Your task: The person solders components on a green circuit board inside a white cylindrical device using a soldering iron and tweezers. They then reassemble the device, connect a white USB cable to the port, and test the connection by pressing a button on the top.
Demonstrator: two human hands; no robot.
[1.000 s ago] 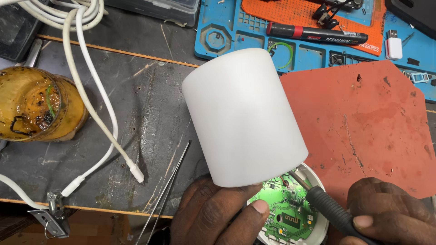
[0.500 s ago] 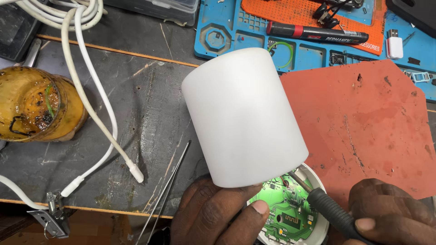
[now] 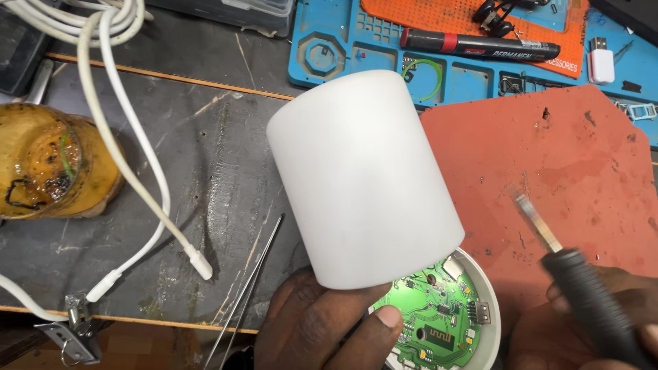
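My left hand [image 3: 322, 329] grips the bottom of a white cylindrical lamp shade [image 3: 360, 181], thumb pressed at its lower rim. Under the shade sits a round white base with a green circuit board [image 3: 439, 318] partly exposed. My right hand [image 3: 582, 322] holds a black-handled soldering iron [image 3: 582, 291]; its flat metal tip [image 3: 538, 223] hovers over the red mat [image 3: 569, 157], lifted clear to the right of the board.
Thin metal tweezers [image 3: 250, 288] lie left of my left hand. White cables [image 3: 130, 157] cross the dark mat, beside an amber glass jar [image 3: 48, 161]. A blue parts tray [image 3: 356, 51] with a black marker [image 3: 480, 44] lies at the back. A metal clip [image 3: 72, 329] sits lower left.
The soldering iron has lifted off the circuit board and swung right and up over the red mat. The left hand and shade stay in place.
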